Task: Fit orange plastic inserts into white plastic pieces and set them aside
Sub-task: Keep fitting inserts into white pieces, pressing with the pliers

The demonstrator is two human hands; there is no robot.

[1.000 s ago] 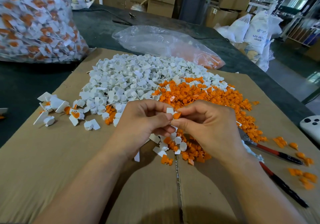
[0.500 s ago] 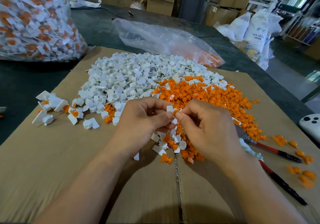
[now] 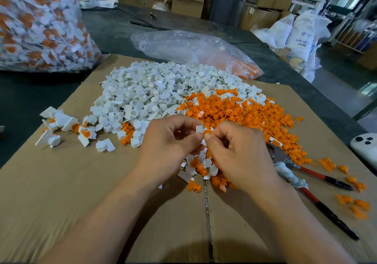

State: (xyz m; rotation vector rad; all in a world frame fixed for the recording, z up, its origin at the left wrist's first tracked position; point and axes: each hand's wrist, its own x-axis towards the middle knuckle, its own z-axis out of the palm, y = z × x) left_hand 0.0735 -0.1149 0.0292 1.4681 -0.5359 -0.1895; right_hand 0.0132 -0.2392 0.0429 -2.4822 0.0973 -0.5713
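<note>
Orange insert moved leftward into white piece.

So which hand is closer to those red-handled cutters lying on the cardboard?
Right. The right hand, pinching the orange insert, is just beside the cutters; the left hand, holding the white piece, sits beyond it, farther away.

Left hand pinches white piece; right hand pinches orange insert; fingers curled, hands meeting at tips.
</note>
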